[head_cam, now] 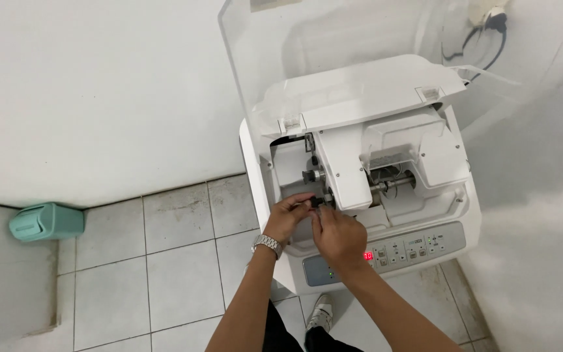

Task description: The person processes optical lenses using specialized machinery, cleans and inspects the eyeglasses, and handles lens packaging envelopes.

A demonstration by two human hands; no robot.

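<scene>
Both sets of fingers meet at a small black part (316, 202) on the shaft inside the open machine (360, 189), just left of its white carriage (345, 171). The left hand (288, 217) comes in from the left, its fingers (302, 199) curled and pinched on that part, thumb below. The right hand (339, 234) comes from below, back of the hand up, its fingers bent down onto the same part; how firmly they grip it cannot be told, since the hand hides the tips. The two hands touch each other at the knuckles.

The left wrist carries a metal watch (267, 245), and both forearms run down and back toward the body, the left one nearly straight, the right one angled out to the right.

The machine's clear lid (262, 52) stands raised against the wall. Its grey panel (399, 251) with buttons and a red display lies just beyond the right wrist. A shoe (320, 314) stands on the tiled floor (164, 274), and a green bin (47, 221) lies well apart at the left.
</scene>
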